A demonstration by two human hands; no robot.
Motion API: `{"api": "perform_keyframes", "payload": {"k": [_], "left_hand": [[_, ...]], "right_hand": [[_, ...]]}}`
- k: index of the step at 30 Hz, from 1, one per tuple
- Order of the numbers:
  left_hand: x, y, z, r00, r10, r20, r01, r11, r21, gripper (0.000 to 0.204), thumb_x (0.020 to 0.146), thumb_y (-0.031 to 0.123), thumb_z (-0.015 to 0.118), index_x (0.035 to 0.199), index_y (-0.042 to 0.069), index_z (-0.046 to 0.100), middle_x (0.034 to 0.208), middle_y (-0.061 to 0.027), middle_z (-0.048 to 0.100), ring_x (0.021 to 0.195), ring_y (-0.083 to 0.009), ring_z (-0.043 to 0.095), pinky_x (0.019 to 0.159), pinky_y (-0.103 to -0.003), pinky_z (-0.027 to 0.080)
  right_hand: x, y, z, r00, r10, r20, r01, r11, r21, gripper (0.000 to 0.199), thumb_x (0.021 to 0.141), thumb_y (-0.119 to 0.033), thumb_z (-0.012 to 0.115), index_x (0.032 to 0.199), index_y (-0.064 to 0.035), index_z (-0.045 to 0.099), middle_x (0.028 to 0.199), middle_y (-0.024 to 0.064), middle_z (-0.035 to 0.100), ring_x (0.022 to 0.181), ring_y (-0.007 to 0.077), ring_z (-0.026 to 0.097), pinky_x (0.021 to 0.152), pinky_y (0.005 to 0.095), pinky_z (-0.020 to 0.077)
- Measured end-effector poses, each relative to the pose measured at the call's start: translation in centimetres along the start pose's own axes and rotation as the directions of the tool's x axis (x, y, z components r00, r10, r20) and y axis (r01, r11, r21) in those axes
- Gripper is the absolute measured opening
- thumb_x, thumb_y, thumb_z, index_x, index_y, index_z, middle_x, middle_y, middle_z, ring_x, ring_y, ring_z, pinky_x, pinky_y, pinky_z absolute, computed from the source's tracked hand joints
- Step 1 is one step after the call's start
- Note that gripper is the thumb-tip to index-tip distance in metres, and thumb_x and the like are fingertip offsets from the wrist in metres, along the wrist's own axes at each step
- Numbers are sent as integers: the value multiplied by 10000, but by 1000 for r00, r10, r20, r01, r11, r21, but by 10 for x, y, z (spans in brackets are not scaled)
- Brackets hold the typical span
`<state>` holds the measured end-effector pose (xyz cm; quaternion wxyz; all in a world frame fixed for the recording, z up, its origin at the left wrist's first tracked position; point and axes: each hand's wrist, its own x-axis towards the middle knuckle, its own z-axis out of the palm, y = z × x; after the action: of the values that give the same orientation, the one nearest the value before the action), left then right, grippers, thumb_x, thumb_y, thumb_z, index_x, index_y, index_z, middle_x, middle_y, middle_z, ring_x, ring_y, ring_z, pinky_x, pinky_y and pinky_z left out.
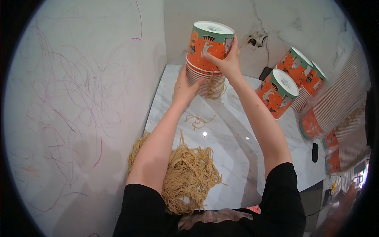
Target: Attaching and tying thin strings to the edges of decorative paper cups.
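A tall stack of nested paper cups stands upside down at the far end of the table. Its top cup point(199, 57) is orange with a green band and a white base. My right hand point(228, 61) grips this cup from the right side, thumb across its front. Lower down, my left hand point(187, 87) is wrapped round the left of the stacked rims point(203, 89). Some tan noodle-like strands point(215, 87) hang against the stack's right side. A large heap of the same strands point(193, 173) lies near me, partly behind my left forearm.
More upturned orange paper cups point(277, 91) stand at the right. Beside them are long cup stacks point(339, 94) in clear plastic. A small black object point(315, 153) lies near the right edge. Loose strands point(198, 121) lie mid-table. A scribbled white wall point(87, 110) borders the left.
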<state>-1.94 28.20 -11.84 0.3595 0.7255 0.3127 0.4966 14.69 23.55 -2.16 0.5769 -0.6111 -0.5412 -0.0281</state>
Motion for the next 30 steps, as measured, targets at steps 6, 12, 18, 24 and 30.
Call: {"api": "perform_keyframes", "payload": {"k": [6,12,18,24,30], "left_hand": [[-2,0,3,999,0,-45,3,998,62,937,842,386,801,1540,-11,318,1501,-215,469,1376,-356,489,1127,-421,411],[-2,-11,10,997,62,-41,-56,991,125,932,857,358,794,1548,-21,297,1530,-230,430,1396,-369,462,1134,-420,405],[-2,-14,10,997,67,-36,-62,989,136,945,866,339,785,1565,-22,262,1545,-241,408,1405,-377,452,1148,-420,395],[3,-10,13,998,70,1,-70,986,153,922,883,315,769,1566,-31,255,1566,-244,379,1423,-387,427,1154,-423,389],[-6,-15,-4,1000,20,14,-23,968,249,974,860,326,782,1559,-63,227,1562,-274,360,1440,-395,395,1173,-424,363]], "right_hand": [[-4,0,5,999,-42,-16,41,998,-51,1384,646,-463,939,1578,41,49,1504,308,287,1389,419,397,1128,467,411],[-4,11,-3,997,-77,1,77,994,-73,1379,642,-490,937,1576,47,77,1492,298,330,1370,411,422,1116,460,423],[-8,10,-4,998,-55,31,58,995,-76,1399,646,-515,928,1587,43,55,1490,291,345,1367,411,428,1114,460,423],[-9,23,0,990,-138,-7,135,982,-135,1371,691,-508,909,1592,41,34,1476,299,345,1378,418,402,1126,462,405],[-99,-25,-29,965,-223,135,242,960,-141,1104,811,-370,845,1582,22,159,1494,260,366,1390,444,380,1141,489,356]]}}
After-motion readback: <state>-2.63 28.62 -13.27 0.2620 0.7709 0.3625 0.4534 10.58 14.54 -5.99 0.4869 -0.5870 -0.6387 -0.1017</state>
